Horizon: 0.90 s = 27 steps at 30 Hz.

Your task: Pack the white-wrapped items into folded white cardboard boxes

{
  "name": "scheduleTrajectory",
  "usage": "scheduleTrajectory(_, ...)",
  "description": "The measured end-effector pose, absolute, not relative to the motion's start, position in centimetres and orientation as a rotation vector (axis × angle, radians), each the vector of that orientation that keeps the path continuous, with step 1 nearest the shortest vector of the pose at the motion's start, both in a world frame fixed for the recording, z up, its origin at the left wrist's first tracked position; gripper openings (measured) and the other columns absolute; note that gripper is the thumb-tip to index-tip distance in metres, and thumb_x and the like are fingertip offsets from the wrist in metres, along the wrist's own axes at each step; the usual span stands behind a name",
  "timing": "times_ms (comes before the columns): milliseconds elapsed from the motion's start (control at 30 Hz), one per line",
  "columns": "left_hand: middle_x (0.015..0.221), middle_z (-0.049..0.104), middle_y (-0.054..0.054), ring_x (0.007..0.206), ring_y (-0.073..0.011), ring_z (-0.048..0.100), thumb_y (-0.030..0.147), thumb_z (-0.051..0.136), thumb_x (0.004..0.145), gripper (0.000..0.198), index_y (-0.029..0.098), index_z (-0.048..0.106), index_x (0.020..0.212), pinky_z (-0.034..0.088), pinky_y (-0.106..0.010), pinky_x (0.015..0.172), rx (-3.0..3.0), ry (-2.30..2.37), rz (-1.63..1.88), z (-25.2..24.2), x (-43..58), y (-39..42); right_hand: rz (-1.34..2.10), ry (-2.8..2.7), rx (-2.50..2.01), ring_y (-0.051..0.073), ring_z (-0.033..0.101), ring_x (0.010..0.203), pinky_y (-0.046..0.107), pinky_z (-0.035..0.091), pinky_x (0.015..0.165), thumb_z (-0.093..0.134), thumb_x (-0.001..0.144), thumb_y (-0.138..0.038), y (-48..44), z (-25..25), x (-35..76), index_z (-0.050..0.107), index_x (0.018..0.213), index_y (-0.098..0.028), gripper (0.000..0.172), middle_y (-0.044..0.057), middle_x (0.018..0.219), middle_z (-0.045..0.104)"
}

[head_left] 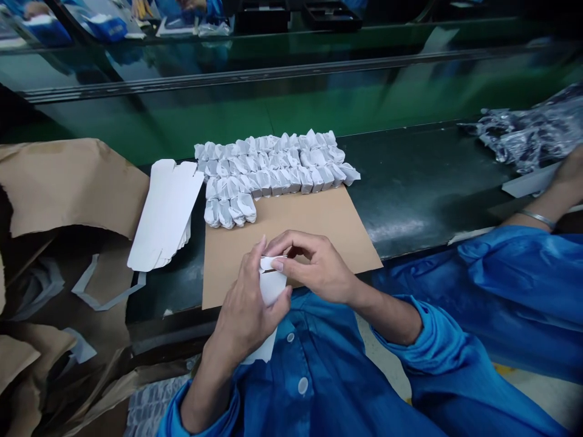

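Note:
My left hand (246,309) and my right hand (314,264) together grip a folded white card box (273,288) above a brown cardboard sheet (291,249). The box's lower end sticks out below my left hand, and my fingers hide part of it. Just beyond my hands, rows of small white paper-wrapped items (273,164) lie packed together on the far part of the sheet. A stack of flat die-cut white cards (166,212) lies to their left, beside the sheet.
The sheet rests on a dark workbench (410,200), with a green-sided conveyor (228,109) behind it. Torn brown paper (68,188) lies at the left. At the right are a crumpled plastic bag (528,127) and another person's bare forearm (542,203) with a metal bracelet.

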<state>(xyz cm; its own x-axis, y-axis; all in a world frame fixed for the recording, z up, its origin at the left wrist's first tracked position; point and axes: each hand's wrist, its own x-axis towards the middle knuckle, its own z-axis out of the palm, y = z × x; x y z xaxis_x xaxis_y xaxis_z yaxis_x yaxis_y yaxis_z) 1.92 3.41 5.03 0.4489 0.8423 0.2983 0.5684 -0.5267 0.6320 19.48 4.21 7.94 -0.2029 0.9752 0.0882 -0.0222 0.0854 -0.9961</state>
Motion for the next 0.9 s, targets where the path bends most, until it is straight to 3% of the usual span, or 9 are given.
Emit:
scheduleTrajectory(300, 0.151, 0.038, -0.016, 0.133, -0.0302, 0.05, 0.037, 0.063, 0.086, 0.08, 0.027, 0.017, 0.15, 0.053, -0.043, 0.099, 2.105, 1.191, 0.73, 5.4, 1.8, 3.0, 1.235, -1.463, -0.846, 0.018, 0.064, 0.101, 0.034, 0.052, 0.087, 0.066, 0.088, -0.02, 3.7, 6.8, 19.8, 0.07, 0.096, -0.017, 0.009, 0.007, 0.103, 0.069)
scheduleTrajectory(400, 0.15, 0.04, -0.014, 0.132, -0.0285, 0.051, 0.035, 0.063, 0.087, 0.077, 0.028, 0.02, 0.149, 0.052, -0.042, 0.1, 2.087, 1.173, 0.76, 5.4, 1.8, 2.9, 0.986, -1.586, -0.822, 0.02, 0.063, 0.103, 0.037, 0.051, 0.09, 0.069, 0.086, -0.02, 3.5, 6.6, 19.7, 0.069, 0.1, -0.017, 0.014, 0.008, 0.105, 0.07)
scheduleTrajectory(533, 0.148, 0.043, -0.014, 0.13, -0.027, 0.052, 0.032, 0.063, 0.086, 0.074, 0.028, 0.022, 0.148, 0.053, -0.039, 0.098, 2.073, 1.11, 0.706, 5.1, 1.8, 3.0, 0.683, -1.728, -0.811, 0.019, 0.063, 0.093, 0.037, 0.051, 0.083, 0.064, 0.088, -0.016, 3.2, 6.3, 19.5, 0.067, 0.096, -0.015, 0.009, 0.01, 0.099, 0.07)
scheduleTrajectory(667, 0.146, 0.044, -0.014, 0.13, -0.0273, 0.052, 0.034, 0.061, 0.087, 0.07, 0.025, 0.026, 0.147, 0.051, -0.041, 0.101, 2.048, 1.06, 0.762, 5.1, 1.8, 3.1, 0.666, -1.736, -0.832, 0.02, 0.062, 0.099, 0.039, 0.051, 0.088, 0.064, 0.089, -0.017, 2.7, 6.1, 19.3, 0.067, 0.102, -0.014, 0.014, 0.011, 0.103, 0.07)
scheduleTrajectory(900, 0.139, 0.05, -0.014, 0.124, -0.0285, 0.056, 0.034, 0.066, 0.082, 0.067, 0.022, 0.037, 0.141, 0.052, -0.044, 0.099, 1.888, 1.114, 0.832, 5.0, 2.1, 3.3, 0.883, -1.672, -0.871, 0.021, 0.056, 0.116, 0.044, 0.046, 0.101, 0.065, 0.09, -0.023, 1.9, 5.7, 19.4, 0.066, 0.116, -0.024, 0.026, 0.007, 0.122, 0.068)
